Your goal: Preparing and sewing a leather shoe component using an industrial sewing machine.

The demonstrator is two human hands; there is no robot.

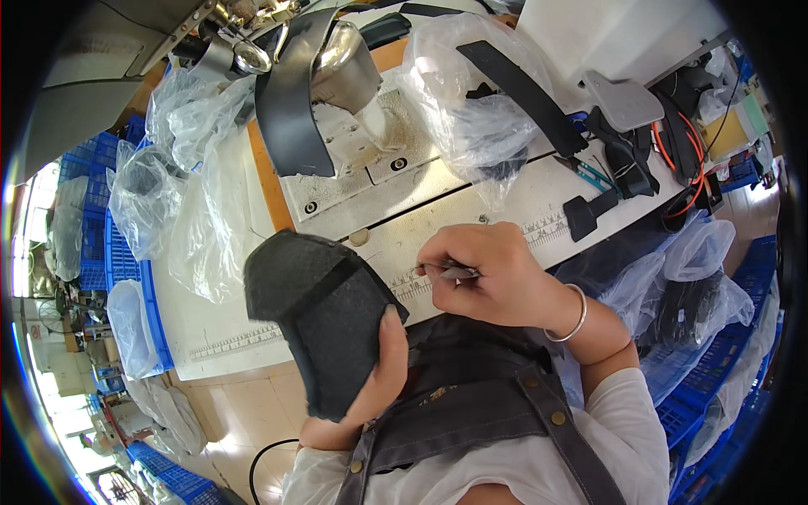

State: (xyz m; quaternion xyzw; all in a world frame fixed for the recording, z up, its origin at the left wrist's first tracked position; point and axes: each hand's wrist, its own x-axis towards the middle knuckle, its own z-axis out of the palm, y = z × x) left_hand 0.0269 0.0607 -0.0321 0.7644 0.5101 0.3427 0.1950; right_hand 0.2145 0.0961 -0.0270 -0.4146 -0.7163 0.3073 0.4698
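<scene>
My left hand (389, 358) grips a black padded fabric piece (324, 332), with the thumb on its right edge and the other fingers hidden behind. The piece has a curved, flared upper end and a smooth darker band across it. It is held up in front of the table's near edge. To its right, my right hand (497, 273) is closed around a small metal tool (459, 273); most of the tool is inside the fist, so its kind is hidden. The right hand is apart from the fabric piece, above the ruler strip (543, 227) along the table edge.
A sewing machine's metal bed (345, 189) stands ahead, with a curved black strip (290, 109) against it. Clear plastic bags (471, 101) lie around it. At the right are another black strip (522, 93), teal-handled tools (596, 175) and an orange cord (661, 147). Blue crates (711, 362) flank the table.
</scene>
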